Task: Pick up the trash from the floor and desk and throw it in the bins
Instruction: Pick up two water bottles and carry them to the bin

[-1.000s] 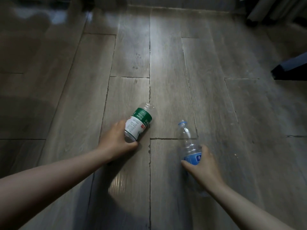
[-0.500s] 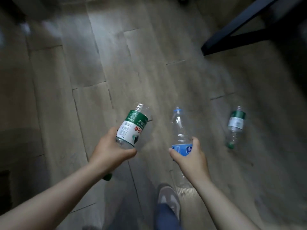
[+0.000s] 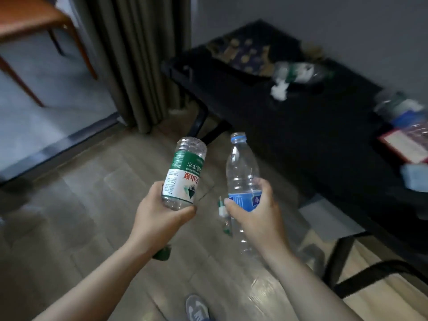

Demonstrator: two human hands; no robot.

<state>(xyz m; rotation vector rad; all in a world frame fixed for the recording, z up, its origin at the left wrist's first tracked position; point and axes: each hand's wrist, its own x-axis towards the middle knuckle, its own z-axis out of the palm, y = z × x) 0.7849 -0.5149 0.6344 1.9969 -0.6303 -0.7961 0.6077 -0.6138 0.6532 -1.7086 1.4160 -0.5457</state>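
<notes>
L hand (image 3: 162, 218) grip wraps green-label bottle (image 3: 185, 174), R hand (image 3: 254, 212) grip wraps blue-label bottle (image 3: 243, 172), both above floor (image 3: 81, 205). Risk: reaching for 3rd bottle (image 3: 222, 210) w/ no free fingers, one could slip.

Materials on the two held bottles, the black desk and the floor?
Green-label bottle: thin clear plastic, glossy, with see-through ribbed walls.
Blue-label bottle: the same clear plastic, with a blue cap.
Desk: black and matte. Painted metal or laminate, cannot tell.
Floor: wood-grain planks with a slight sheen. Laminate or tile, unclear.
</notes>
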